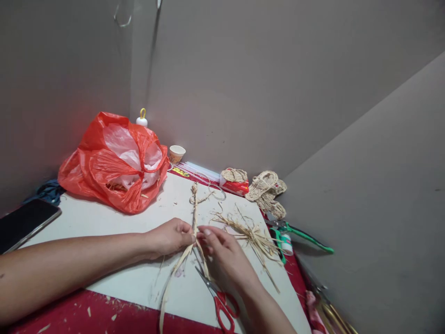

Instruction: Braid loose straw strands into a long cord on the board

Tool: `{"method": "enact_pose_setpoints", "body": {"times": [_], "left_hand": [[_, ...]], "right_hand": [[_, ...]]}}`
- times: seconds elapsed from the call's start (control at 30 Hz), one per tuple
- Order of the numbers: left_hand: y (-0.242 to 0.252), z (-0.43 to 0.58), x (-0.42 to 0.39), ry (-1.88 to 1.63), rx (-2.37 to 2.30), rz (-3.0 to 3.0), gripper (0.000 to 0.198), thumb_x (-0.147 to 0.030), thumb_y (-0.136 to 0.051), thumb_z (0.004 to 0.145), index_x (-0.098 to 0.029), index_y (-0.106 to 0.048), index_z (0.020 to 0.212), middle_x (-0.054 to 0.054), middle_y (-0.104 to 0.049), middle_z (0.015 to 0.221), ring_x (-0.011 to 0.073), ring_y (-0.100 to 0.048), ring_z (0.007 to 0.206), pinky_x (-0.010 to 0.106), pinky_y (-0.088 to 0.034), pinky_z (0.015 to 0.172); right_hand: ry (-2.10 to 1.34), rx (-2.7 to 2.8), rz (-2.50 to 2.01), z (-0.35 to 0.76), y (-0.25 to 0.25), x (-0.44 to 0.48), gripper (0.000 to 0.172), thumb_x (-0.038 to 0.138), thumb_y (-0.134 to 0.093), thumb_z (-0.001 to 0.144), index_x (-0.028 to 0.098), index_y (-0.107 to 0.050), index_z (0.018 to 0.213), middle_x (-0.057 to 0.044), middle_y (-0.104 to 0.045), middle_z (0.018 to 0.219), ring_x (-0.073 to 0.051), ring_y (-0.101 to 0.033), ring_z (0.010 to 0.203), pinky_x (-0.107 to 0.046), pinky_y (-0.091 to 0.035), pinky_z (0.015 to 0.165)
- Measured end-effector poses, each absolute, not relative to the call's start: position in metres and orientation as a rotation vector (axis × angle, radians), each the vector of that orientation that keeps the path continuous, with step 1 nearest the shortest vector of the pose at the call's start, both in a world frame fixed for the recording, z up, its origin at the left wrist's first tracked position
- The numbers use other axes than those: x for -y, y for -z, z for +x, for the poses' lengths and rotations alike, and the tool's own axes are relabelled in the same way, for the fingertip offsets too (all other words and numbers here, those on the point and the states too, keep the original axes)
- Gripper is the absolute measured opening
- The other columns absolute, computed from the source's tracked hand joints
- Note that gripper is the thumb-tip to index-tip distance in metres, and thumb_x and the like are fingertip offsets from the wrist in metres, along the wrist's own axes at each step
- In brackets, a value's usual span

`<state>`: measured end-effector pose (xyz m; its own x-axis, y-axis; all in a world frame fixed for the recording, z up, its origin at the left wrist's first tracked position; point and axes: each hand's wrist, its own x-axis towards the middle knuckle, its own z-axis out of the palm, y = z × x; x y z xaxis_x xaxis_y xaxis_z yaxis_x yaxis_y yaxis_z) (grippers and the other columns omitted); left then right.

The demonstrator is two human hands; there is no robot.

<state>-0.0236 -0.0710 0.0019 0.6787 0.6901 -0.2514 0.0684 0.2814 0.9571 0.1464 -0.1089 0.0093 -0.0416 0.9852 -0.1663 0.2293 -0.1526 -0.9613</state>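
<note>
A pale straw braid [195,211] runs up the white board between my hands, its loose strands [170,283] trailing down toward me. My left hand [174,237] pinches the braid from the left, thumb and fingers closed. From the right, my right hand [222,248] has thumb and forefinger pressed together at the same spot, where the strands part. Below the hands lie red-handled scissors [224,308], blades slightly apart and pointing up to the left. To the right is a loose bundle of dry straw [255,236].
A red plastic bag [104,162] bulges at the back left beside a paper cup [177,153]. A phone [26,225] lies at left. Woven straw pieces [267,188] and green-handled shears [306,235] sit along the right edge. Grey walls stand close behind the white board [132,283].
</note>
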Motion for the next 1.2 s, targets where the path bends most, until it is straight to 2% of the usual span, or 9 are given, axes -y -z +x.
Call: {"method": "enact_pose_setpoints", "body": {"times": [0.1,0.17,0.23,0.43,0.6,0.73,0.9,1.07,1.2], "left_hand": [[-0.002,-0.023,0.069,-0.483,-0.67,1.274,0.031,-0.044,-0.055,0.074,-0.015,-0.049,0.065,-0.004,-0.049,0.052,0.0053,-0.032,0.044,0.019,-0.024,0.045],[-0.002,-0.023,0.067,-0.478,-0.673,1.343,0.03,-0.042,-0.053,0.076,-0.014,-0.051,0.066,-0.001,-0.053,0.059,0.0069,-0.038,0.051,0.019,-0.028,0.05],[-0.003,-0.024,0.065,-0.469,-0.694,1.441,0.027,-0.038,-0.05,0.078,-0.014,-0.051,0.066,-0.002,-0.05,0.06,0.0075,-0.039,0.054,0.019,-0.028,0.051],[-0.013,-0.031,0.061,-0.44,-0.745,1.722,0.019,-0.026,-0.045,0.078,-0.015,-0.047,0.063,-0.006,-0.035,0.056,0.0074,-0.031,0.055,0.02,-0.026,0.051],[-0.019,-0.034,0.06,-0.269,-0.764,1.685,0.02,-0.024,-0.041,0.078,-0.014,-0.057,0.071,-0.004,-0.047,0.055,0.0074,-0.037,0.048,0.02,-0.03,0.048],[-0.021,-0.031,0.067,-0.171,-0.794,1.427,0.016,-0.022,-0.039,0.076,-0.015,-0.052,0.071,-0.002,-0.052,0.054,0.0076,-0.042,0.037,0.02,-0.031,0.039],[-0.014,-0.026,0.082,-0.282,-0.839,1.425,0.014,-0.025,-0.039,0.08,-0.015,-0.048,0.08,0.0,-0.056,0.06,0.0107,-0.053,0.041,0.018,-0.036,0.037],[-0.008,-0.023,0.095,-0.397,-0.933,1.652,0.01,-0.02,-0.037,0.078,-0.016,-0.046,0.08,-0.001,-0.056,0.06,0.0107,-0.054,0.044,0.018,-0.038,0.04],[-0.018,-0.025,0.101,-0.341,-0.932,1.687,0.022,-0.018,-0.041,0.075,-0.015,-0.047,0.095,-0.002,-0.057,0.059,0.0105,-0.053,0.043,0.018,-0.036,0.041]], "right_hand": [[-1.595,1.364,-1.41,0.135,-0.004,0.109,0.039,0.053,-0.045,0.084,0.016,-0.055,0.076,0.003,-0.051,0.053,-0.007,-0.039,0.04,-0.018,-0.03,0.039],[-1.696,1.343,-1.399,0.135,-0.002,0.107,0.041,0.053,-0.044,0.085,0.016,-0.052,0.07,0.008,-0.036,0.046,-0.004,-0.023,0.035,-0.018,-0.017,0.034],[-1.733,1.307,-1.395,0.137,-0.002,0.104,0.04,0.051,-0.047,0.084,0.016,-0.048,0.064,0.01,-0.027,0.044,-0.004,-0.017,0.036,-0.018,-0.011,0.034],[-1.95,1.053,-1.226,0.136,-0.004,0.102,0.037,0.039,-0.055,0.079,0.019,-0.035,0.056,0.01,-0.026,0.044,-0.002,-0.014,0.035,-0.018,-0.006,0.034],[-1.75,1.055,-1.36,0.129,0.001,0.106,0.035,0.04,-0.054,0.078,0.017,-0.043,0.053,0.01,-0.028,0.037,-0.002,-0.015,0.031,-0.018,-0.008,0.033],[-1.607,1.084,-1.442,0.124,0.003,0.112,0.034,0.039,-0.053,0.079,0.014,-0.053,0.056,0.01,-0.027,0.034,-0.002,-0.015,0.031,-0.019,-0.008,0.034],[-1.659,0.956,-1.329,0.116,-0.001,0.118,0.038,0.037,-0.054,0.078,0.017,-0.041,0.049,0.009,-0.032,0.035,-0.002,-0.017,0.03,-0.019,-0.01,0.032],[-1.71,0.905,-1.265,0.112,-0.002,0.121,0.034,0.039,-0.057,0.078,0.016,-0.047,0.055,0.009,-0.033,0.038,-0.002,-0.019,0.031,-0.018,-0.01,0.032],[-1.722,0.839,-1.252,0.116,-0.002,0.122,0.035,0.037,-0.062,0.074,0.016,-0.042,0.054,0.01,-0.033,0.037,-0.001,-0.017,0.031,-0.016,-0.009,0.032]]}}
